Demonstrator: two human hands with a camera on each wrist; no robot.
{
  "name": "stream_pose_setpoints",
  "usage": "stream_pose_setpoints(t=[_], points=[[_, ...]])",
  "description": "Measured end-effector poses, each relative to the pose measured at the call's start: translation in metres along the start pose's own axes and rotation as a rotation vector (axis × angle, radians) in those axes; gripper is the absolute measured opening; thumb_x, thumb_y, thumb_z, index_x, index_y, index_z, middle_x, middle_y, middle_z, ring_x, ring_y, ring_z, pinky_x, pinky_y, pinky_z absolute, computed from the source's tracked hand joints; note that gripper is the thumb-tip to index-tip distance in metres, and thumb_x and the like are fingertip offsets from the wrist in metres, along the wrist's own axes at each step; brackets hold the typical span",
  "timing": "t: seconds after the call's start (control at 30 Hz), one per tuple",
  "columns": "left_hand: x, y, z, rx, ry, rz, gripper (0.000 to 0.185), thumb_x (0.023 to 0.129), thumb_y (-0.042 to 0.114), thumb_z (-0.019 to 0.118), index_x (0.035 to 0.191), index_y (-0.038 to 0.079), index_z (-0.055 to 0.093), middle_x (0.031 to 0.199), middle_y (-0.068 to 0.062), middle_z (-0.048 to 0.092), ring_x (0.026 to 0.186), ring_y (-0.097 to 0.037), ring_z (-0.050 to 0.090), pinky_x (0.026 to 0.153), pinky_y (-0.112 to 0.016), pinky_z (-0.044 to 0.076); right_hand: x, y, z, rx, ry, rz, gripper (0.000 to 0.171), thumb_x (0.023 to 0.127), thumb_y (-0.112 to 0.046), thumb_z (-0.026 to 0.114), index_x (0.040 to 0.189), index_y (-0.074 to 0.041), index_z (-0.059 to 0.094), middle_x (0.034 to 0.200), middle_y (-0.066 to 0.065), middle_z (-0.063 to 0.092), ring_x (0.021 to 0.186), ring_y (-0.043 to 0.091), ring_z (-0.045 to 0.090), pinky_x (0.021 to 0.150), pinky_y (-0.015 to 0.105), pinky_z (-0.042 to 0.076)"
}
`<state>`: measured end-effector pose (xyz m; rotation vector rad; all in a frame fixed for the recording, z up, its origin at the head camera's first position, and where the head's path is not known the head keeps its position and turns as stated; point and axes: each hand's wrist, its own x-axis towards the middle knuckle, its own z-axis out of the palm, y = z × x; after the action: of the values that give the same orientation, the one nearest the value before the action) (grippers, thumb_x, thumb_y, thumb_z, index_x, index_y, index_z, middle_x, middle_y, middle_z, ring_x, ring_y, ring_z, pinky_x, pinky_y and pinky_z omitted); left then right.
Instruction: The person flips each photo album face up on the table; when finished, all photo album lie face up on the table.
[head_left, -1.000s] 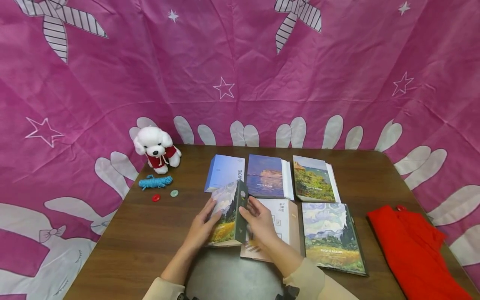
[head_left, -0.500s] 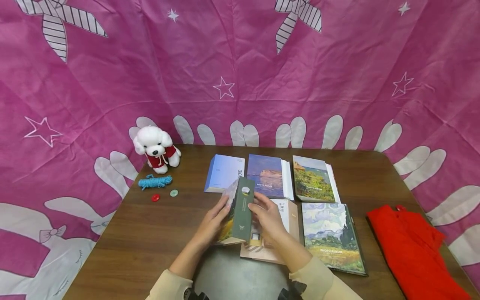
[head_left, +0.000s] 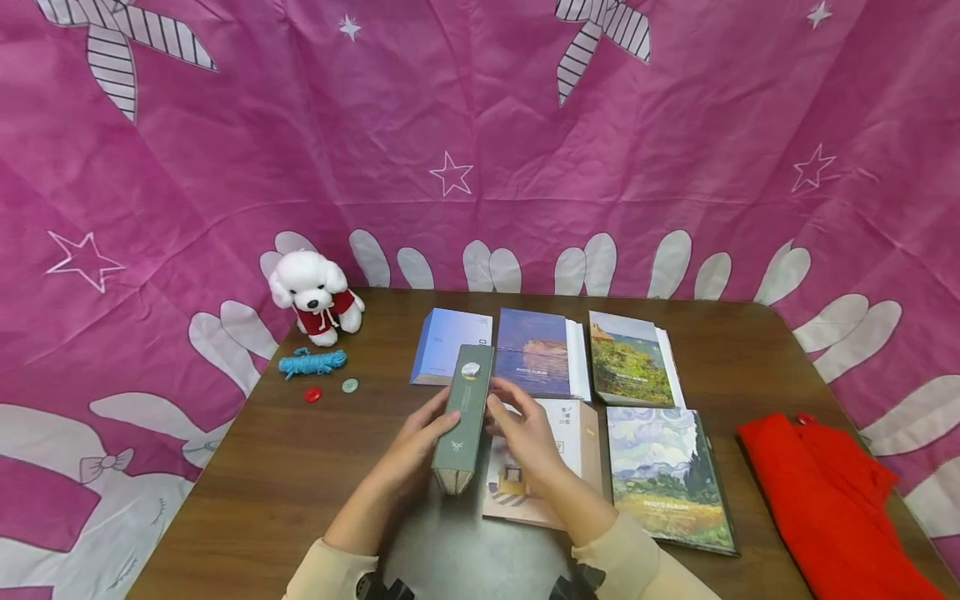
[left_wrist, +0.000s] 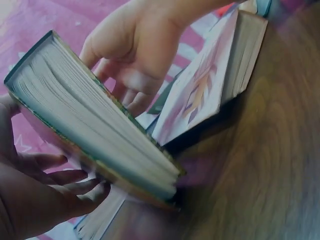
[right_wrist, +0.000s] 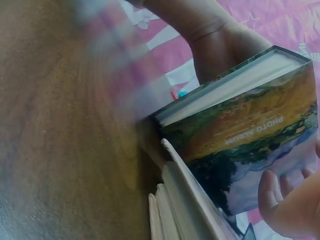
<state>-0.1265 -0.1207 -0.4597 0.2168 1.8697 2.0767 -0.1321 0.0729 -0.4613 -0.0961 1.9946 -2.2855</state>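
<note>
Head view looks down; wrist views close, sharing the album (head_left: 463,417).

Album on edge between both hands, other albums flat around it.
Album (head_left: 463,417) stands on the table (head_left: 300,467), left hand (head_left: 408,454) fingers against its left face, right hand (head_left: 525,442) fingers on its right. Under the right fingers: flat album (head_left: 573,433). Beyond the fingertips: row of three albums (head_left: 540,354). Right of the right hand: another album (head_left: 663,475).
</note>
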Motion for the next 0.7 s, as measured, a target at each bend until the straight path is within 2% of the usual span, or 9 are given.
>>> stream_pose_setpoints(t=[0.17,0.23,0.33,0.4,0.5,0.57,0.63,0.7], points=[[-0.005,0.006,-0.012,0.045,0.007,-0.009,0.063,0.107,0.027,0.047,0.159,0.0,0.025,0.123,-0.022,0.058,0.096,-0.016,0.063,0.08,-0.029,0.055,-0.001,0.004,0.006,-0.074,-0.047,0.021,0.046,0.1,-0.023,0.066,0.141,-0.006,0.055,0.135,0.017,0.058,0.114,0.031,0.065,0.095,0.046,0.056],[-0.007,0.009,-0.018,0.047,0.008,-0.016,0.062,0.107,0.026,0.045,0.16,0.001,0.023,0.122,-0.023,0.059,0.093,-0.015,0.065,0.078,-0.029,0.057,-0.001,0.005,0.007,-0.103,-0.065,0.042,0.048,0.1,-0.024,0.066,0.142,-0.005,0.054,0.137,0.017,0.057,0.118,0.033,0.063,0.096,0.044,0.055],[-0.01,0.014,-0.026,0.07,0.04,-0.005,0.06,0.108,0.02,0.044,0.161,0.003,0.022,0.136,-0.029,0.051,0.092,-0.013,0.065,0.076,-0.028,0.057,-0.001,0.006,0.008,-0.136,-0.083,0.07,0.053,0.1,-0.024,0.066,0.144,-0.001,0.049,0.14,0.021,0.055,0.123,0.036,0.06,0.099,0.045,0.053],[-0.013,0.018,-0.03,0.096,0.076,0.039,0.058,0.107,0.014,0.044,0.16,0.004,0.024,0.147,-0.03,0.042,0.093,-0.013,0.065,0.075,-0.025,0.057,-0.002,0.008,0.007,-0.153,-0.093,0.091,0.057,0.1,-0.026,0.066,0.146,0.0,0.047,0.142,0.022,0.053,0.127,0.038,0.057,0.103,0.047,0.05],[-0.016,0.024,-0.035,0.188,0.115,0.158,0.056,0.105,0.006,0.046,0.158,-0.001,0.028,0.158,-0.028,0.032,0.122,-0.021,0.057,0.089,-0.017,0.05,-0.002,0.011,0.006,-0.166,-0.107,0.122,0.06,0.1,-0.028,0.066,0.148,0.0,0.045,0.145,0.022,0.051,0.131,0.039,0.053,0.109,0.051,0.044],[-0.017,0.026,-0.038,0.252,0.127,0.224,0.054,0.104,0.003,0.048,0.155,-0.006,0.031,0.162,-0.025,0.028,0.14,-0.029,0.041,0.1,-0.011,0.04,-0.001,0.012,0.006,-0.171,-0.115,0.14,0.062,0.1,-0.03,0.066,0.149,0.0,0.043,0.147,0.022,0.049,0.134,0.039,0.05,0.111,0.053,0.041],[-0.018,0.028,-0.04,0.296,0.131,0.26,0.053,0.104,0.003,0.05,0.153,-0.009,0.033,0.164,-0.023,0.024,0.151,-0.032,0.021,0.105,-0.005,0.027,0.0,0.014,0.005,-0.177,-0.13,0.158,0.064,0.1,-0.032,0.065,0.151,-0.001,0.041,0.149,0.023,0.047,0.136,0.04,0.047,0.112,0.054,0.039],[-0.019,0.029,-0.042,0.312,0.144,0.252,0.052,0.104,0.005,0.051,0.152,-0.01,0.035,0.164,-0.023,0.025,0.151,-0.036,0.019,0.104,-0.005,0.027,0.001,0.014,0.005,-0.183,-0.155,0.173,0.067,0.1,-0.034,0.064,0.152,0.0,0.039,0.152,0.024,0.044,0.139,0.041,0.044,0.113,0.054,0.038]])
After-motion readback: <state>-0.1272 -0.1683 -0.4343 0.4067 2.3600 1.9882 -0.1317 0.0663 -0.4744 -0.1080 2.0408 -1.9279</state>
